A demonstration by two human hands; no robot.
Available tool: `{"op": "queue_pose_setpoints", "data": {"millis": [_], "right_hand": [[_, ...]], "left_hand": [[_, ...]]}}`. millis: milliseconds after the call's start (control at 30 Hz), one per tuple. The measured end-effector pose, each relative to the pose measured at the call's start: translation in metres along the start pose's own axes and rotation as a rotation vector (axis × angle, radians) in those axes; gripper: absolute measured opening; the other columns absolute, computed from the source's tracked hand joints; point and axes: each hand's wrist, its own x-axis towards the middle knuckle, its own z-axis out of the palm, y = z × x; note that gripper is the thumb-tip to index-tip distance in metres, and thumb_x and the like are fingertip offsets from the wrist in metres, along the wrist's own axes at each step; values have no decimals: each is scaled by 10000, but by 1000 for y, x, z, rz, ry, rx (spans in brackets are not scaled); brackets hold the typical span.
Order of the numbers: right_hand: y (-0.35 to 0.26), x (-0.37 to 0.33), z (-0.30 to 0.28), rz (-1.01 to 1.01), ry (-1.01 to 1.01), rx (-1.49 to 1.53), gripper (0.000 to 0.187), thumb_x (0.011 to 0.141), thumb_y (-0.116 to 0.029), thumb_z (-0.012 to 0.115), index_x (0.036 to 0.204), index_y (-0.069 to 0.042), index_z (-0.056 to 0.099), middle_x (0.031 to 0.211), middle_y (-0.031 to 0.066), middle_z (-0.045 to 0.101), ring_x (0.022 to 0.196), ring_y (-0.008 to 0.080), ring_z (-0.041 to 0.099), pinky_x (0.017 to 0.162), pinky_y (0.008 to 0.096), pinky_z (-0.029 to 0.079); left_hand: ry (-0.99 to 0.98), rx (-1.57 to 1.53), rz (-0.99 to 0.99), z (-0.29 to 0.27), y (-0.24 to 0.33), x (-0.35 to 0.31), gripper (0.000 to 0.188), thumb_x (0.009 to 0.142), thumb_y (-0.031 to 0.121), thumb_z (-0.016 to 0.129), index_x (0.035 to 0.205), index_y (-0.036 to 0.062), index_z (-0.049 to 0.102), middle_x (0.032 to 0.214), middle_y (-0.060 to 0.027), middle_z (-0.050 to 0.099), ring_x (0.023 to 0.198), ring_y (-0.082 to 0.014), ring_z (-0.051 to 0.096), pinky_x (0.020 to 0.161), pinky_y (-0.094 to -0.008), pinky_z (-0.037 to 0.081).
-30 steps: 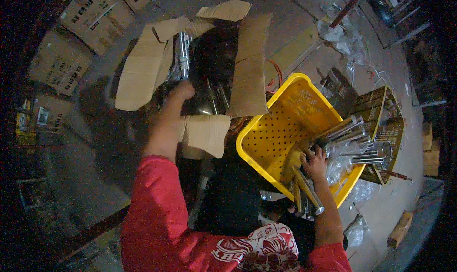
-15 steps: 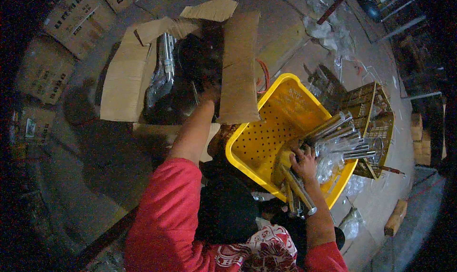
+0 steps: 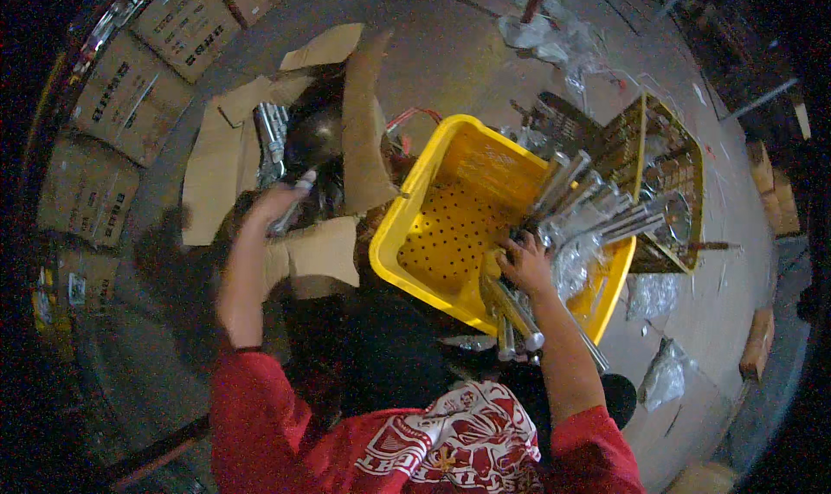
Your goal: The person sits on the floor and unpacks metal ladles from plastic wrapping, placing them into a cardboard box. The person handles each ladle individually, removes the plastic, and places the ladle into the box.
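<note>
My left hand (image 3: pixel 279 202) is at the near side of an opened cardboard box (image 3: pixel 212 178) on the left. Its fingers are blurred, and whether it holds anything does not show. Shiny metal tubes (image 3: pixel 271 131) stand along the box's left inner side, beside dark plastic wrapping (image 3: pixel 316 139). My right hand (image 3: pixel 525 265) is curled over metal tubes (image 3: pixel 518 314) at the near right of a yellow perforated plastic basket (image 3: pixel 389 256). More tubes (image 3: pixel 589 200), partly in clear plastic wrap (image 3: pixel 570 269), stick out over the basket's right rim.
Stacked cartons (image 3: pixel 91 191) line the left side. Right of the yellow basket stands a darker yellow crate (image 3: pixel 671 161) with metal parts inside. Clear plastic bags (image 3: pixel 666 377) lie on the floor at the right, near a brown block (image 3: pixel 757 345). Plastic scraps (image 3: pixel 537 35) lie at the back.
My left hand has come out from deep in the box toward its near left side. The right hand stays on the tubes. The view has shifted a little.
</note>
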Motion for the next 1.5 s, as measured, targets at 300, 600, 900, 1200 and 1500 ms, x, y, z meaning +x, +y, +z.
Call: {"op": "queue_pose_setpoints", "data": {"millis": [300,600,900,1200,1500], "right_hand": [[-3,1,-4,-1,-58,-116,517,908,-588,538,1373,-364,561,1524,236,397,1355,490,419,1116,717,235],[12,7,19,-66,35,-124,482,904,-601,534,1322,-370,596,1495,194,419,1337,438,450,1103,746,197],[9,6,18,-19,55,-109,538,888,-629,538,1339,-341,594,1469,163,456,1332,413,466,1111,731,200],[-2,1,1,-2,25,-48,532,859,-586,614,1317,-314,619,1462,153,475,1339,397,465,1125,732,165],[-12,3,-12,43,-50,-3,665,805,-689,605,1373,-346,580,1506,181,432,1321,422,481,1140,709,173]], "left_hand": [[127,118,101,-109,47,-169,298,877,246,704,1056,16,640,807,-43,624,674,-183,589,605,-339,469],[86,124,603,-131,158,-286,423,888,285,681,1233,48,625,940,-88,679,872,-175,625,778,-354,507],[-22,1340,412,-26,268,-244,317,884,188,640,1179,74,629,983,-192,688,920,-362,690,743,-483,569],[-286,1598,735,131,290,-153,230,919,185,613,1086,122,758,1076,-78,748,973,-272,726,776,-427,557],[-412,1872,997,247,332,-123,339,933,242,625,1253,160,700,1261,-57,687,1184,-275,627,948,-559,404]]}}
